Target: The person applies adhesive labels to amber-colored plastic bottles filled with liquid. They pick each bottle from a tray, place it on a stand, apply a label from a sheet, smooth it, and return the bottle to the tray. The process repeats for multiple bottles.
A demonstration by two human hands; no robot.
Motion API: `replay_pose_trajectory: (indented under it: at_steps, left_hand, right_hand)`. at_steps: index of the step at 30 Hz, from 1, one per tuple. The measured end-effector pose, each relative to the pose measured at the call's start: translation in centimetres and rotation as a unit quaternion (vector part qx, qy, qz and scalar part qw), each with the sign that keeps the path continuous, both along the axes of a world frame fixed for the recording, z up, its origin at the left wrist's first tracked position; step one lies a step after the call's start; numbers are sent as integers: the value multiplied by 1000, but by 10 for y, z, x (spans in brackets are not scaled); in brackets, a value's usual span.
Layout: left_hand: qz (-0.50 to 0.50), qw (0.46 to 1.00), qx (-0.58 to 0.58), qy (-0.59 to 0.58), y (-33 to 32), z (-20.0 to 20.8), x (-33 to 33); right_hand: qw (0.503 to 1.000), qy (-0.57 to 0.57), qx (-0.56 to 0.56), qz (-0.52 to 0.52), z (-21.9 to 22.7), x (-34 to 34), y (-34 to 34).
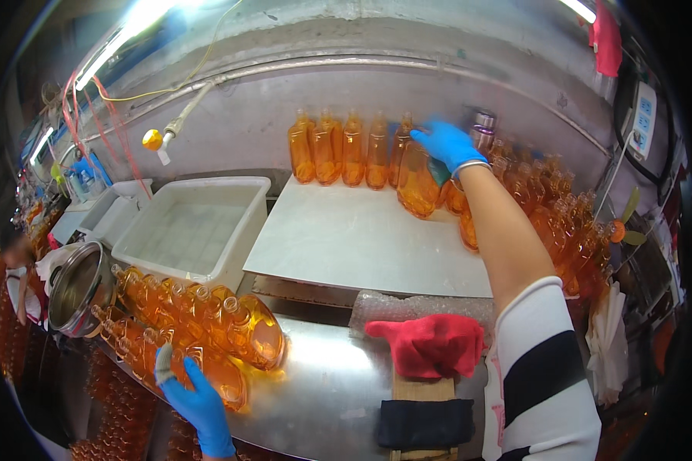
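Note:
My right hand (450, 144), in a blue glove, reaches across a white board (346, 238) and grips the neck end of an amber glass bottle (419, 188). That neck is hidden behind the fingers. Several similar upright bottles (327, 150) form a row along the wall to its left. At the lower left my left hand (196, 399), also blue-gloved, has its fingers apart; one finger wears a greyish knit cover. It is nearest to the front row of amber bottles (219, 376), which lean or lie on the metal table. Whether it touches one is unclear.
A white plastic tub (257, 211) stands left of the board, with a metal pot (81, 292) nearer. Many amber bottles (550, 207) crowd the right side, beside a metallic flask (482, 131). A red cloth (434, 346) and a dark pad (425, 424) lie in front.

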State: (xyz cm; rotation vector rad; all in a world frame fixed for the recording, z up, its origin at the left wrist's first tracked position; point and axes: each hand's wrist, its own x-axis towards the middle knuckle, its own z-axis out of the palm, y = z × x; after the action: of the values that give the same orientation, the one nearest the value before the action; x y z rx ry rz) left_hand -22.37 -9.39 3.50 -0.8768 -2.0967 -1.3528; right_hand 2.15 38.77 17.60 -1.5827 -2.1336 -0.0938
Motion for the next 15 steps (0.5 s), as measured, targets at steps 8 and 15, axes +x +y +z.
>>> replay_pose_trajectory:
  at_steps: [8, 15]
  left_hand:
    - [-262, 965, -27, -2, 6, 2, 59]
    - [-494, 865, 35, -77, 88, 39, 167]
  right_hand:
    - [975, 50, 135, 172, -10, 25, -114]
    - [865, 192, 23, 462, 13, 95, -240]
